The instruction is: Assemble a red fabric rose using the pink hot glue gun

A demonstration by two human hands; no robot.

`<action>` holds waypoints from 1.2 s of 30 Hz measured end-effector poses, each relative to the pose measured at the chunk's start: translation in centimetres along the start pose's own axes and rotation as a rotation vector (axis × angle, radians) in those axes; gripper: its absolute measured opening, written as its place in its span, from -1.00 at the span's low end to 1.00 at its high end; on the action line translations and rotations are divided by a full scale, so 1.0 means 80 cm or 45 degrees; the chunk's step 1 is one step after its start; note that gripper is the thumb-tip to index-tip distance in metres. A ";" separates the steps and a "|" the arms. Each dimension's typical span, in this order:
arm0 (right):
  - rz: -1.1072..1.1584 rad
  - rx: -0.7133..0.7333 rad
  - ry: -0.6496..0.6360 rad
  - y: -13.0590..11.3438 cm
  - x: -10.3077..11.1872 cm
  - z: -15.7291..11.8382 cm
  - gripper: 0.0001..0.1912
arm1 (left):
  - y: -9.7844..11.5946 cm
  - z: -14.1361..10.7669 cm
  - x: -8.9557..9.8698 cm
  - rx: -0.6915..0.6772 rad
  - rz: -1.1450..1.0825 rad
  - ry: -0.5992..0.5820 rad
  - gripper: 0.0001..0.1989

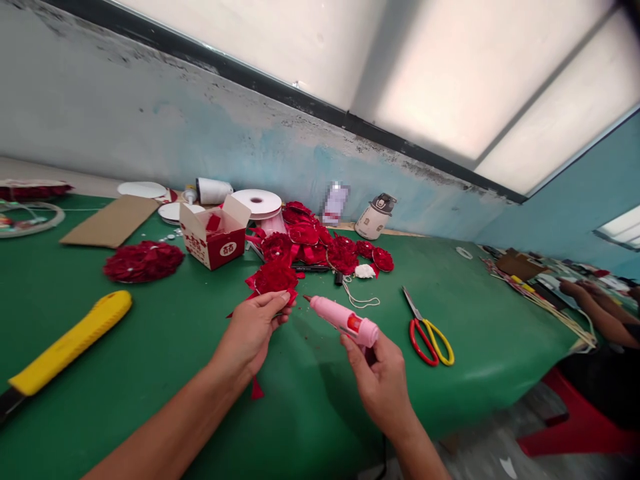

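My left hand [257, 327] pinches the edge of a red fabric flower [274, 277] with ribbon tails, near the middle of the green table. Wrapped round a pink glue gun [343, 319], my right hand [383, 377] is just to the right. The gun's nozzle points left at the flower, with a small gap between them. Behind the flower lies a pile of red flowers [305, 233]. Scissors [425, 333] with red and yellow handles lie open to the right of the glue gun.
A red and white box [215, 240], a ribbon spool [256, 202] and a bottle [375, 217] stand towards the wall. Left are a large red flower [144, 261], cardboard [111, 220] and a yellow-handled tool [75, 340]. Another person's hands [587, 293] show at far right.
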State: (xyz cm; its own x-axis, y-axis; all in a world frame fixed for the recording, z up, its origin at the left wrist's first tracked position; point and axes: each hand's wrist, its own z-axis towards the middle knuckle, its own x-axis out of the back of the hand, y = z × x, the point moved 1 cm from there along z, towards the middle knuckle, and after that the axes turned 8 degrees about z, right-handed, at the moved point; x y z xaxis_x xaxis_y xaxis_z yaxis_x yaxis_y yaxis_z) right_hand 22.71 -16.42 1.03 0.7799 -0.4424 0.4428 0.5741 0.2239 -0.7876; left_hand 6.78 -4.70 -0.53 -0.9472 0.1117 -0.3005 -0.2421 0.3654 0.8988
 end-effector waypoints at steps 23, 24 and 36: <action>0.006 -0.003 -0.045 -0.001 -0.005 0.004 -0.87 | 0.000 -0.003 -0.001 0.014 0.021 -0.006 -0.77; 0.007 0.003 -0.036 -0.003 -0.004 0.004 -0.87 | -0.001 -0.003 -0.001 0.000 0.048 0.006 -0.77; -0.008 -0.034 -0.092 -0.003 -0.002 0.007 -0.86 | -0.003 -0.004 -0.004 -0.156 0.266 0.049 -0.76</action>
State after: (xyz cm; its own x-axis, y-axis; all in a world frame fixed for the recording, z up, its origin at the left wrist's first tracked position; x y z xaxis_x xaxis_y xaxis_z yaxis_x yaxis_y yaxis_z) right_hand 22.61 -15.93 1.43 0.7928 -0.3794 0.4770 0.5731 0.1978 -0.7953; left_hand 7.08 -5.08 -0.53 -0.9862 0.1366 -0.0935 -0.0614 0.2228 0.9729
